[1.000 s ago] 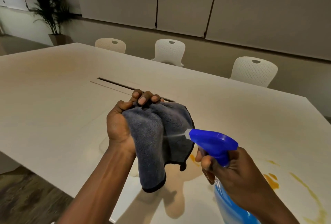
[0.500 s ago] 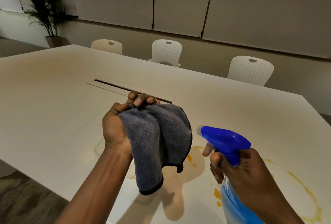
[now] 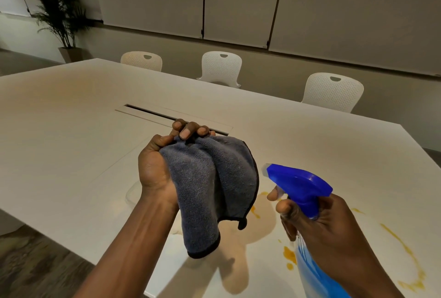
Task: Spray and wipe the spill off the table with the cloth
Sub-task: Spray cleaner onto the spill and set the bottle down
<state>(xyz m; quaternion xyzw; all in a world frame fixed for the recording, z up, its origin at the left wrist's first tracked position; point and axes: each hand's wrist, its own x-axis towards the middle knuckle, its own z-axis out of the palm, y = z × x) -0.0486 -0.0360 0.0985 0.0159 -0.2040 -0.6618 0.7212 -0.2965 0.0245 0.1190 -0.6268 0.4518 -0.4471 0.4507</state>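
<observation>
My left hand (image 3: 156,166) is raised over the white table (image 3: 71,135) and clutches a grey cloth (image 3: 210,185), which hangs down from the fingers. My right hand (image 3: 331,223) grips a spray bottle (image 3: 298,185) with a blue trigger head and blue liquid; its nozzle points left at the cloth, a short gap away. An orange spill (image 3: 290,253) lies on the table below the bottle, with blotches near the cloth's lower edge and a long streak (image 3: 403,250) curving at the far right.
Three white perforated chairs (image 3: 222,68) stand along the table's far side. A long cable slot (image 3: 171,116) runs across the tabletop behind my left hand. A potted plant (image 3: 62,16) stands in the back left corner. The near table edge runs diagonally at lower left.
The spray bottle has drawn back to the right, away from the cloth; a second ago its nozzle was almost touching the cloth and misting it. My left hand still holds the cloth up.
</observation>
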